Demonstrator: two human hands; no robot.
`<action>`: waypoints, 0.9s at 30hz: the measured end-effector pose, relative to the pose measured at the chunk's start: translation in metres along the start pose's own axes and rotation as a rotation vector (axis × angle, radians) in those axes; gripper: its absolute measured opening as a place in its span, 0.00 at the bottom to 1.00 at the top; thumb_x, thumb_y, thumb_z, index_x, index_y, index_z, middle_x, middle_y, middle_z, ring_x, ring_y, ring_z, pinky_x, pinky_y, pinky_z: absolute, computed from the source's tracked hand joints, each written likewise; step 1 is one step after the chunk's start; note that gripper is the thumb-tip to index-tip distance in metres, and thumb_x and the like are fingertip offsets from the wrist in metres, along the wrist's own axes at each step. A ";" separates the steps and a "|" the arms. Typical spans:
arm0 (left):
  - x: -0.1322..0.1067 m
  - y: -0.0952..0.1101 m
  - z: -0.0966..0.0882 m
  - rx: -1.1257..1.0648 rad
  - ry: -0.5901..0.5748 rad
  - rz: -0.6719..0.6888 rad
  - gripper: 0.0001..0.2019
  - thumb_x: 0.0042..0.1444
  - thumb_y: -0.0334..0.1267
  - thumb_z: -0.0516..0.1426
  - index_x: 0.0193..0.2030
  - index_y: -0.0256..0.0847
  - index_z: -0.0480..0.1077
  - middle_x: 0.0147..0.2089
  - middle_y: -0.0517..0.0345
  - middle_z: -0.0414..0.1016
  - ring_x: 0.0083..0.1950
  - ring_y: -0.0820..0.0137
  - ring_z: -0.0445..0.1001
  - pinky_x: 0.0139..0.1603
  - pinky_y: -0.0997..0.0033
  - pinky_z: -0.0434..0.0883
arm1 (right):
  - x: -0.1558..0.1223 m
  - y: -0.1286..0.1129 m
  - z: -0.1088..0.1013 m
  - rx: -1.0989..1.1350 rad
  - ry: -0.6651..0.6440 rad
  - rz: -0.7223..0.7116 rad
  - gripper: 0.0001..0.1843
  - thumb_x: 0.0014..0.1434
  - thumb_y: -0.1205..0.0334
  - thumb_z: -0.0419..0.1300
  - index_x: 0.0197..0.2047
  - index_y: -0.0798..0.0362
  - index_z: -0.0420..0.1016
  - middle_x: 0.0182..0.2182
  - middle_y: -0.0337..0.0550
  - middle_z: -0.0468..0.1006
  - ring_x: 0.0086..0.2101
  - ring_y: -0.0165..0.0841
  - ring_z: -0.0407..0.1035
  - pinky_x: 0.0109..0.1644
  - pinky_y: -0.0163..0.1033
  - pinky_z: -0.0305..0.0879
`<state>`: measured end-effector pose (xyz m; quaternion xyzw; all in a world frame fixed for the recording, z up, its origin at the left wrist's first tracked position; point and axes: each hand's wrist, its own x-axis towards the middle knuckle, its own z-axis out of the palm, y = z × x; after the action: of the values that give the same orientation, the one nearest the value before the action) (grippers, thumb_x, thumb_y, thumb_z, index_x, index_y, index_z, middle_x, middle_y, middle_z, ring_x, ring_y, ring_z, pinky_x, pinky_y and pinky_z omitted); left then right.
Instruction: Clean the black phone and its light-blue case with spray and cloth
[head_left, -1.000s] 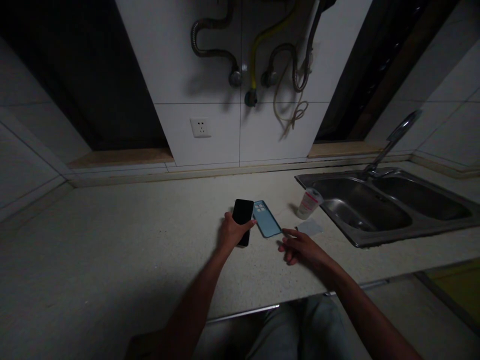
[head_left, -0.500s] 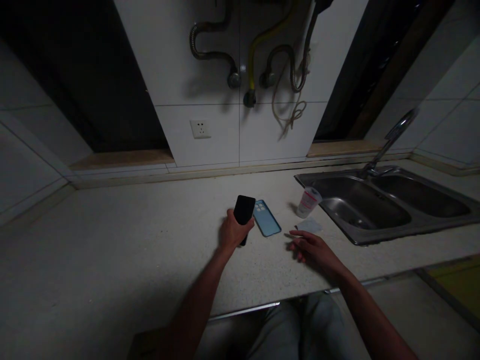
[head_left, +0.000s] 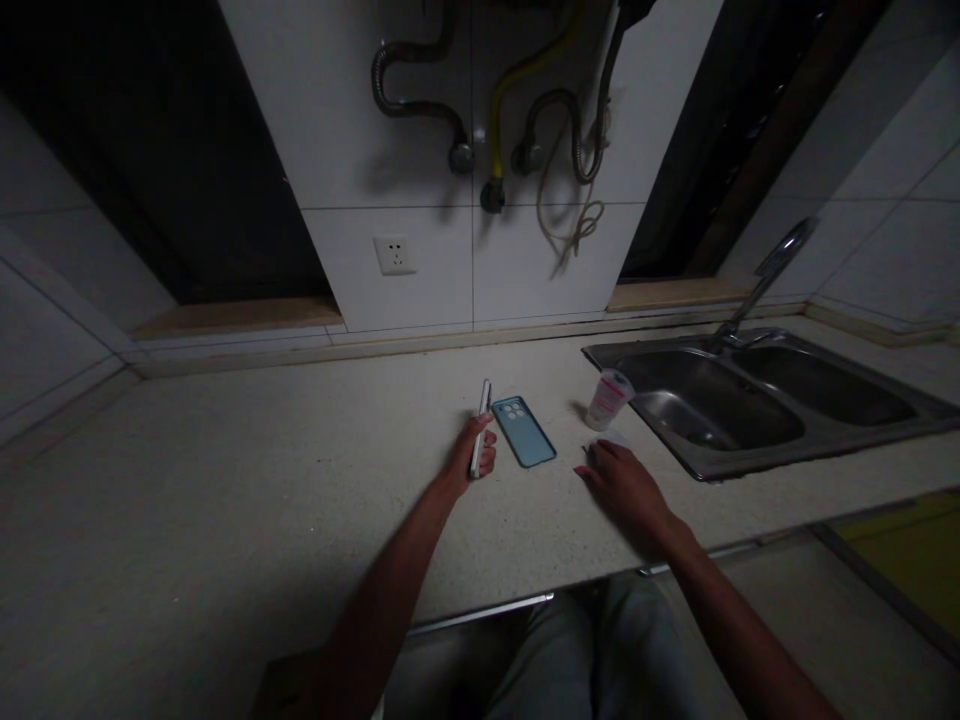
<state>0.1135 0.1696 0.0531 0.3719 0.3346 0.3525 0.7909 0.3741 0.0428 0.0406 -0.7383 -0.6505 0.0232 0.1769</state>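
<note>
My left hand is closed around a smartphone, held upright and seen nearly edge-on, so its pale side shows. Just right of it a blue phone case lies on the counter, camera cut-outs toward the wall. My right hand reaches palm down over a thin whitish sheet, thumb and forefinger apart. Its fingers partly cover the sheet; whether they touch it I cannot tell. A small dark bit shows by the fingertips. Behind it stands a clear plastic cup with red print, leaning slightly.
A double steel sink with a tap is set into the counter on the right. On the tiled wall are a socket, hoses and a yellow pipe. The counter's front edge runs before my legs.
My left hand has turned the phone from its dark face to its narrow edge. The right hand has moved forward over the whitish sheet. The view has shifted slightly.
</note>
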 end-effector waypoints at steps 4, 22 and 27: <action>-0.007 -0.003 0.008 -0.030 -0.182 0.015 0.29 0.42 0.51 0.68 0.46 0.45 0.61 0.27 0.71 0.61 0.17 0.82 0.55 0.16 0.80 0.53 | 0.000 -0.011 -0.008 -0.077 -0.034 0.045 0.17 0.65 0.58 0.55 0.52 0.56 0.78 0.49 0.59 0.79 0.49 0.50 0.72 0.48 0.47 0.68; -0.014 0.009 -0.008 1.276 0.642 0.324 0.43 0.48 0.45 0.67 0.68 0.39 0.55 0.59 0.40 0.70 0.57 0.53 0.72 0.51 0.59 0.70 | -0.011 0.021 0.009 0.166 0.178 -0.112 0.15 0.63 0.58 0.54 0.45 0.50 0.82 0.46 0.52 0.81 0.46 0.45 0.75 0.51 0.50 0.71; -0.018 0.009 -0.008 1.484 0.680 0.216 0.44 0.54 0.50 0.62 0.72 0.35 0.48 0.62 0.33 0.65 0.60 0.49 0.71 0.51 0.58 0.70 | -0.010 0.014 0.013 0.378 0.238 -0.130 0.14 0.63 0.55 0.56 0.43 0.49 0.82 0.45 0.51 0.82 0.46 0.45 0.75 0.53 0.52 0.70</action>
<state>0.0949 0.1620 0.0608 0.7010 0.6641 0.2073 0.1567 0.3822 0.0346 0.0228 -0.6463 -0.6552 0.0459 0.3886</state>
